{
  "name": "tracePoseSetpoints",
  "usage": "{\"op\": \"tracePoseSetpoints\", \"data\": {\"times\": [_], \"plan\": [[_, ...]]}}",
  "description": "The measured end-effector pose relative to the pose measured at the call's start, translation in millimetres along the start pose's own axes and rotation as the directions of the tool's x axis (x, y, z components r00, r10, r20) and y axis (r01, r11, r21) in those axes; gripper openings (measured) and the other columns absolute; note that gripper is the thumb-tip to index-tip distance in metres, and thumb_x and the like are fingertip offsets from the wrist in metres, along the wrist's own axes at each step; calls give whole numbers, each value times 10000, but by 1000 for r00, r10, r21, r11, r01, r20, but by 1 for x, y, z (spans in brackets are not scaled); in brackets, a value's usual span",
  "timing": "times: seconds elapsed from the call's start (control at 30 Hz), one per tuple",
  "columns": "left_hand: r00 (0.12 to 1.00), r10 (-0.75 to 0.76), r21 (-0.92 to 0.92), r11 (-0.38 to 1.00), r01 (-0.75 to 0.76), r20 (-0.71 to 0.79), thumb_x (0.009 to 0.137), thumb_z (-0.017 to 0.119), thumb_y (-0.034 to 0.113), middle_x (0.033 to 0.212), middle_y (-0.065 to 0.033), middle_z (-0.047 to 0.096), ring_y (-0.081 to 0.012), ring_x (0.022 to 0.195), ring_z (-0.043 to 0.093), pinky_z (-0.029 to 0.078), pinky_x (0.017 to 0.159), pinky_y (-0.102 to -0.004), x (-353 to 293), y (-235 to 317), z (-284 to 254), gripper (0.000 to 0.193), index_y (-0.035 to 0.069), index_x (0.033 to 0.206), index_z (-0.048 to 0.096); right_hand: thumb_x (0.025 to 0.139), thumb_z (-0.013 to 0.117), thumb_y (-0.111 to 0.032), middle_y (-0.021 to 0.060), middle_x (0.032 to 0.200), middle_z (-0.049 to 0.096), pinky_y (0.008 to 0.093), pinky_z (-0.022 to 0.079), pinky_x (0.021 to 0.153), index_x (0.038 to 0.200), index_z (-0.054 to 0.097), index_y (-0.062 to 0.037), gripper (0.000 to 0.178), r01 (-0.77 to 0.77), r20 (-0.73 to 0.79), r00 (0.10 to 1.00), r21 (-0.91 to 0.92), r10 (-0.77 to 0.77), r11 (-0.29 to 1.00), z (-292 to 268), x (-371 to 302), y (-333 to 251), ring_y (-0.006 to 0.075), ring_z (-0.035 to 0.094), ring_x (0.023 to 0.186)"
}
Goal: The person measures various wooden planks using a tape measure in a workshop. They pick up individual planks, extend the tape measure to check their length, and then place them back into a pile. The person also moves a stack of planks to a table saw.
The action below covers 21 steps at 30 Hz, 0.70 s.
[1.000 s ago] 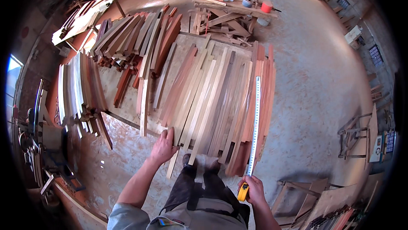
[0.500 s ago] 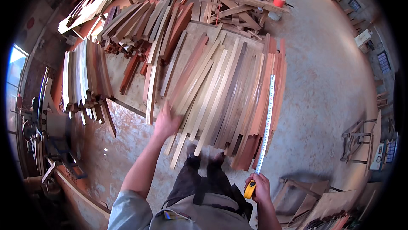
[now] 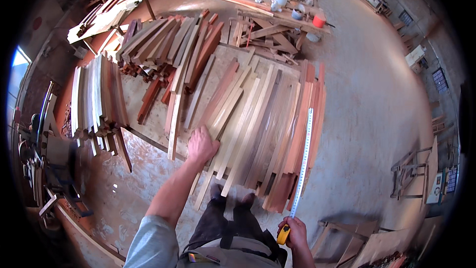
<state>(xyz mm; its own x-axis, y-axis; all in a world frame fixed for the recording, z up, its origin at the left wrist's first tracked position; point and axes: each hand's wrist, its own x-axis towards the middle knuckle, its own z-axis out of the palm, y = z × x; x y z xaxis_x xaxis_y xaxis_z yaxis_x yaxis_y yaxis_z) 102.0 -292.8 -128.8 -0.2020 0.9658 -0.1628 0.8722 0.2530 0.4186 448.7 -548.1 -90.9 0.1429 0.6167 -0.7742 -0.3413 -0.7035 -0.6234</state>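
Observation:
My right hand (image 3: pixel 296 232) is closed around a yellow tape measure (image 3: pixel 283 234). Its white blade (image 3: pixel 303 169) runs out, away from me, over the reddish strips on the right of a row of wooden strips (image 3: pixel 258 119). My left hand (image 3: pixel 202 145) lies at the row's left side, its fingers curled over the near end of a pale reddish wooden strip (image 3: pixel 221 89); the fingertips are partly hidden. Beside that hand, pale strips (image 3: pixel 229 107) lie slightly askew, some resting across others.
The strips lie on a low board platform (image 3: pixel 225 52). Stacked strips (image 3: pixel 163 40) stand at its far left, and another bundle (image 3: pixel 99 99) nearer left. Beyond is a cluttered workbench (image 3: pixel 292 18) with a red container (image 3: pixel 319 21). A wooden frame (image 3: pixel 347 238) sits at lower right.
The whole view has shifted, so the strips sit lower in the picture. My left hand stays by the reddish strip's near end. My right hand still holds the extended tape measure.

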Motion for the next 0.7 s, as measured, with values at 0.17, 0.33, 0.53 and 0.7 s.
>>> {"op": "tracePoseSetpoints", "data": {"times": [0.17, 0.33, 0.53, 0.7], "plan": [[921, -51, -540, 797, 270, 385, 728, 667, 325, 1199, -252, 573, -316, 1141, 560, 448, 962, -396, -19, 13, -77, 654, -63, 1234, 522, 944, 503, -133, 138, 718, 628, 349, 525, 537, 888, 567, 8, 165, 37, 2, 999, -7, -37, 999, 15, 6, -2, 234, 622, 582], [999, 49, -739, 674, -15, 24, 752, 649, 247, 1181, -183, 590, -222, 1119, 543, 422, 965, -333, -58, -5, -151, 630, -42, 1294, 505, 948, 541, -187, 106, 766, 611, 332, 498, 533, 925, 590, 1, 196, 31, -29, 999, -25, -32, 999, 30, 9, -6, 213, 587, 628], [883, -397, -696, 708, 123, -248, 753, 595, 155, 1095, -199, 608, -276, 944, 602, 495, 877, -403, -47, -41, -307, 476, -37, 1185, 542, 947, 544, -194, 93, 739, 589, 335, 486, 523, 884, 587, -24, 186, 44, -30, 999, -17, -45, 999, 60, 1, -27, 210, 582, 626], [646, -507, -175, 844, 508, -571, 731, 613, 254, 1060, -251, 631, -361, 940, 637, 497, 866, -418, 2, -189, -342, 458, -47, 1076, 599, 930, 568, -216, 99, 736, 611, 332, 491, 527, 887, 591, -35, 187, 63, -3, 998, -78, -64, 995, 58, 10, -23, 215, 592, 618]]}}
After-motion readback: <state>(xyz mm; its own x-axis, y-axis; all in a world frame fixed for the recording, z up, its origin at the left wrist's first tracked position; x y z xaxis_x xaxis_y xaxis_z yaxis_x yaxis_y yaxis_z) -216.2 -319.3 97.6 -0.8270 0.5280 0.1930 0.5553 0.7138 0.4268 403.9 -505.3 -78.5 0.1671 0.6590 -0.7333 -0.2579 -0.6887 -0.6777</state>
